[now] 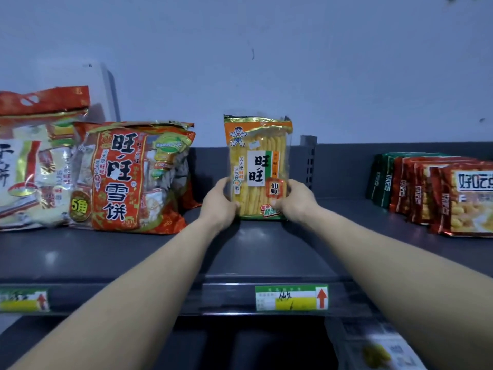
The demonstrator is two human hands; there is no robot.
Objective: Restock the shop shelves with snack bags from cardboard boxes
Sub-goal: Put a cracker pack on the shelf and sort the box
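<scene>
A glossy, clear-windowed rice cracker bag, tall and rectangular with a crimped foil top, stands upright on the smooth dark metal shelf. The left hand and right hand clasp its lower sides, fingers curled round the edges. Crinkled red snack bags slump to the left; flat red packets stand in a row at right.
</scene>
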